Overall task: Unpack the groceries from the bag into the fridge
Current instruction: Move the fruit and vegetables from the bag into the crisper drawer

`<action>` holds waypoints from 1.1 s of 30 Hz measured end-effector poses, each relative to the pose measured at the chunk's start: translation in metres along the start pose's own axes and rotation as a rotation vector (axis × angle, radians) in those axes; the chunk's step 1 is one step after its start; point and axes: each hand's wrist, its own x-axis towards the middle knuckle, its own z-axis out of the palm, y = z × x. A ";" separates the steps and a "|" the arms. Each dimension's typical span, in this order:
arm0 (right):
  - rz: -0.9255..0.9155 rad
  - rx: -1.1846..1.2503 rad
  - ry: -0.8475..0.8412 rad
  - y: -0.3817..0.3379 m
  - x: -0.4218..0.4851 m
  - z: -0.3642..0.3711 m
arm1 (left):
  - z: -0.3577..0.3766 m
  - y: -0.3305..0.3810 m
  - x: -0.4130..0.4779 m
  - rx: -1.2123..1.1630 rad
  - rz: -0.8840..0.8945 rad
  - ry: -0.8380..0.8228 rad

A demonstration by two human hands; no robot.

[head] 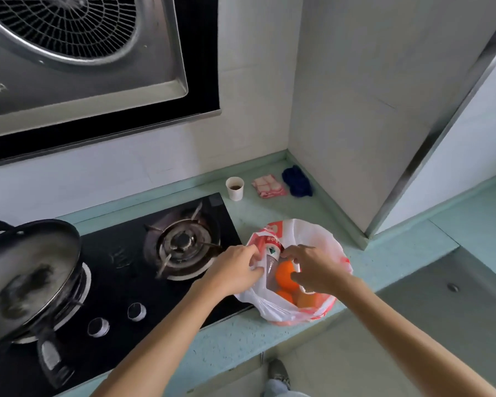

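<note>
Bag (324, 242) on counter; left hand (235, 270) pinched rim at 9 o'clock, right hand (315, 267) at 3. Bottle (271, 260) between, long axis 12–6; hands equally near, oranges (284, 272) beside.

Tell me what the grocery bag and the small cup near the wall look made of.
White-and-red grocery bag: thin glossy plastic film, crinkled and translucent, oranges showing through. Small white cup: probably paper, matte with a rolled rim, though plastic is possible.

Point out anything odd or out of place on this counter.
The grocery bag overlaps the edge of the stove, near a burner. Nothing looks spilled or broken.
</note>
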 end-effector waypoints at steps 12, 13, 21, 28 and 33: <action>0.136 -0.034 -0.174 0.072 0.044 0.026 | 0.067 -0.013 0.070 0.001 0.041 -0.406; 0.140 -0.027 -0.166 0.075 0.044 0.025 | 0.068 -0.018 0.072 0.061 0.050 -0.419; 0.203 -0.036 -0.036 0.085 0.041 0.024 | 0.065 -0.053 0.083 0.385 0.030 -0.462; 0.157 0.112 0.083 0.065 0.023 0.014 | 0.070 -0.020 0.071 0.204 0.268 -0.333; 0.048 0.345 -0.166 0.033 0.013 0.030 | 0.078 0.000 0.064 0.308 0.288 -0.385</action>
